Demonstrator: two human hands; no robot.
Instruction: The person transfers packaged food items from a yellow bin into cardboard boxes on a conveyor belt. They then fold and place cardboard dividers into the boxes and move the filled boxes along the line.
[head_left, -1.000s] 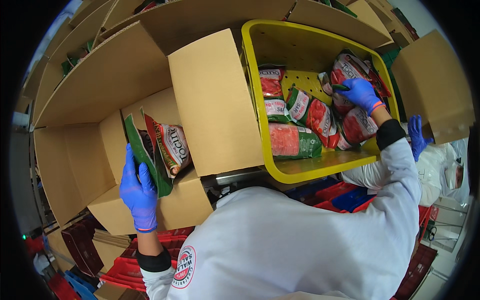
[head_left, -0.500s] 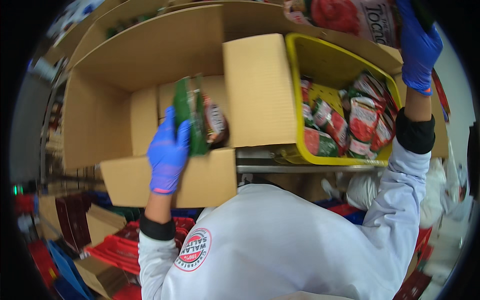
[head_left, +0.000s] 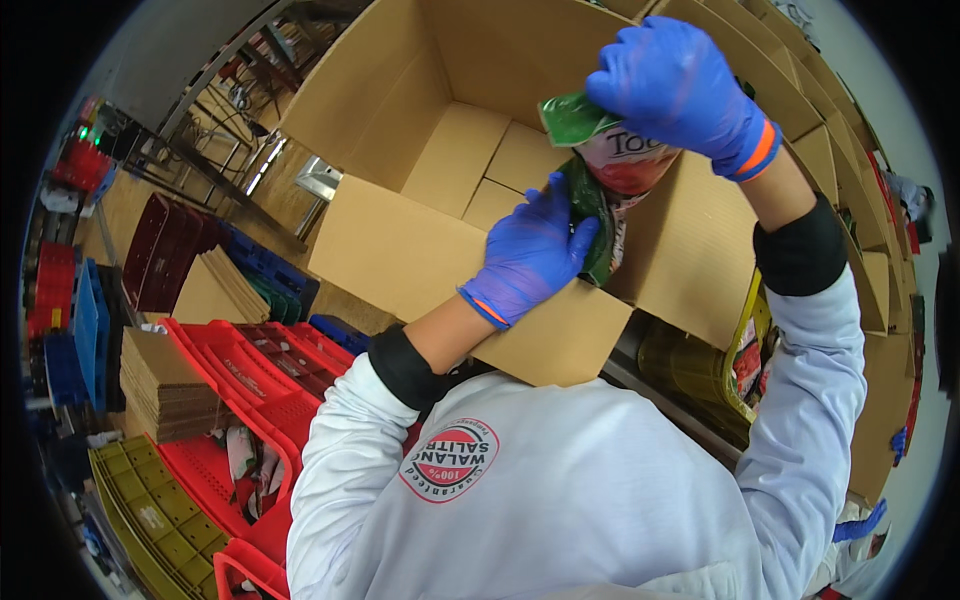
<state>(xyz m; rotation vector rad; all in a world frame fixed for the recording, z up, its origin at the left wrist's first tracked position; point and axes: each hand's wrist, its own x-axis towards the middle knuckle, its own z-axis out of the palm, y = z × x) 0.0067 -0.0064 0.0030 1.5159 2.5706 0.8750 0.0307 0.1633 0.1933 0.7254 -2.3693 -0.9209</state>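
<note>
While gloved hands grip, green-red packets, cardboard box

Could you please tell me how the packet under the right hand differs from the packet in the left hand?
The upper packet, gripped from above by the right hand, shows its white and red face with a green top edge. The lower packet, held by the left hand, shows mostly dark green, seen edge-on. Both are over the open cardboard box, in blue-gloved hands.

Red plastic crates are seen stacked at lower left, with flattened cardboard sheets piled beside them. A yellow bin is set under the right-hand shelf, and blue crates are stood at far left.
</note>
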